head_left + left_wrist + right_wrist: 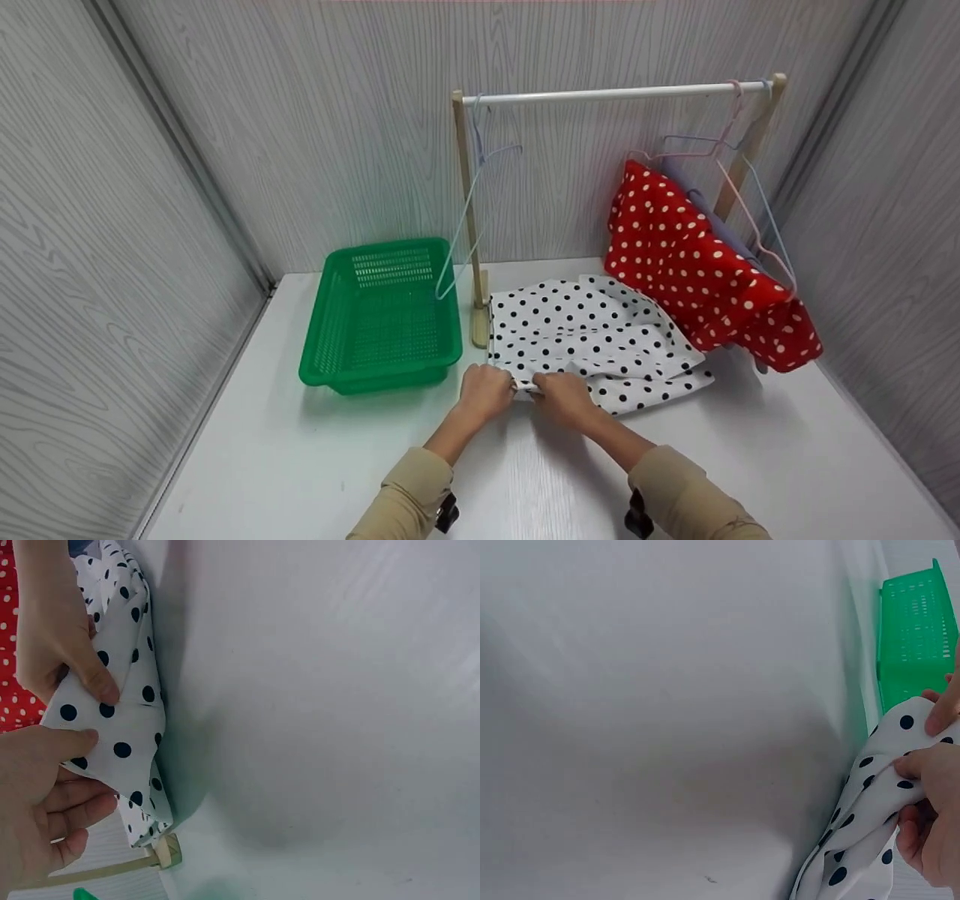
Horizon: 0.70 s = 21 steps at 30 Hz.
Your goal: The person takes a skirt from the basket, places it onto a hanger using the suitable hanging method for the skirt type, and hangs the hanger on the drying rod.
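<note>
A white cloth with black polka dots (570,322) lies spread and somewhat wrinkled on the table, below the rack. My left hand (486,391) pinches its near left edge between thumb and fingers; the left wrist view shows the thumb on top of the fabric. Just to the right, my right hand (564,397) pinches the same edge, which is lifted a little off the table. In the right wrist view the cloth (870,802) hangs in folds from both hands. Whether it is a garment cannot be made out.
A green plastic basket (381,379) stands at the left. Behind the cloth rises a rack with a white rod (585,96) and wooden posts. A light blue hanger (459,225) hangs at its left end; a red polka-dot cloth (675,255) hangs on a pink hanger (739,195) at the right.
</note>
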Motion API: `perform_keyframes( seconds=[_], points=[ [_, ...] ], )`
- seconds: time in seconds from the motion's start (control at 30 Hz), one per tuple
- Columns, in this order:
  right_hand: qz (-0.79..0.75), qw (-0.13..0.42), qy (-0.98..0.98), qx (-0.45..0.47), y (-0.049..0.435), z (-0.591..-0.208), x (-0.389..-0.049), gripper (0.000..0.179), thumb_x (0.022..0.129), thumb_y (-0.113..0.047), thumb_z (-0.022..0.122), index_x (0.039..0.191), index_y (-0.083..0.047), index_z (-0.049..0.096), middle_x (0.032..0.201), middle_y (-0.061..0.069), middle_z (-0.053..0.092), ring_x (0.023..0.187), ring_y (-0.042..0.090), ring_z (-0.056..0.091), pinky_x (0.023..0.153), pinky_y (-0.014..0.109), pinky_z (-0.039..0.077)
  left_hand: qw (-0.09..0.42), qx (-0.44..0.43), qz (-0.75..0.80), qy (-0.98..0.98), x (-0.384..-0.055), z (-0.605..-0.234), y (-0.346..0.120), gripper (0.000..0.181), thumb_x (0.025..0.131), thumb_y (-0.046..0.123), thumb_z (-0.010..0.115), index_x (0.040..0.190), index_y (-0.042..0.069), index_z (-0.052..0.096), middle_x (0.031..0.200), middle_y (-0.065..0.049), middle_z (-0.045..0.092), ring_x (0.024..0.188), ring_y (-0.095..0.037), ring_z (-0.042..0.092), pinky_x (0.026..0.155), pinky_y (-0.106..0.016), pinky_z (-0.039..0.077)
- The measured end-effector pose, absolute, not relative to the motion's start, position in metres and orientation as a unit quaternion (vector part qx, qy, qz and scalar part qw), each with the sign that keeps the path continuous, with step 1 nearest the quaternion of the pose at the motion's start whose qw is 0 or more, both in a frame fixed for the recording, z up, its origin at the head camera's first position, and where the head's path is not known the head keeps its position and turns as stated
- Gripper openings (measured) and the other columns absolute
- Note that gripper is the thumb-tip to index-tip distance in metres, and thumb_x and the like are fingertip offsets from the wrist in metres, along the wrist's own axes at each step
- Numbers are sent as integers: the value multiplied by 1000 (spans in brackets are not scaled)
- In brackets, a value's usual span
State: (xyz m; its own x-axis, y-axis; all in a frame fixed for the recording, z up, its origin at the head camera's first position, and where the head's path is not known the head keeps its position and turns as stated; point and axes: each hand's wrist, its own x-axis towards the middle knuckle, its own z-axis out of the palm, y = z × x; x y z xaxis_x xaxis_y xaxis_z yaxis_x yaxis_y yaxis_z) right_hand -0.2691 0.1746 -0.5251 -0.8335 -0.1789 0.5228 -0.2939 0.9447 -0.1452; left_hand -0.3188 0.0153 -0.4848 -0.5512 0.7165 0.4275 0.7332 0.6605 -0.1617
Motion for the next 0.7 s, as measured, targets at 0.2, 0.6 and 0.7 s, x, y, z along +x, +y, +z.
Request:
perform_keyframes(
  seconds=[0.2, 0.6, 0.7],
  points=[
    [186, 229, -950, 101, 184, -519, -272, 23, 79, -12, 69, 64, -12, 52, 53, -2, 49, 46, 11, 39, 45, 29, 34, 336, -419, -133, -833, -313, -453, 15, 10, 76, 17, 69, 71, 9, 65, 66, -4, 61, 61, -20, 57, 54, -33, 41],
    [243, 140, -956, 89, 187, -507, -269, 22, 82, -9, 61, 63, -13, 50, 52, -10, 40, 45, 5, 34, 43, 23, 29, 389, -266, -280, -836, -350, -327, -6, 42, 85, 18, 63, 120, -3, 52, 116, -20, 54, 109, -35, 47, 93, -43, 37],
    [243, 142, -955, 90, 187, -504, -270, 21, 82, -9, 62, 64, -12, 50, 52, -9, 40, 45, 5, 34, 43, 23, 28, 213, -222, -336, -890, -367, -302, -11, 58, 91, 29, 55, 135, -5, 37, 132, -25, 42, 122, -38, 38, 100, -46, 30]
  ],
)
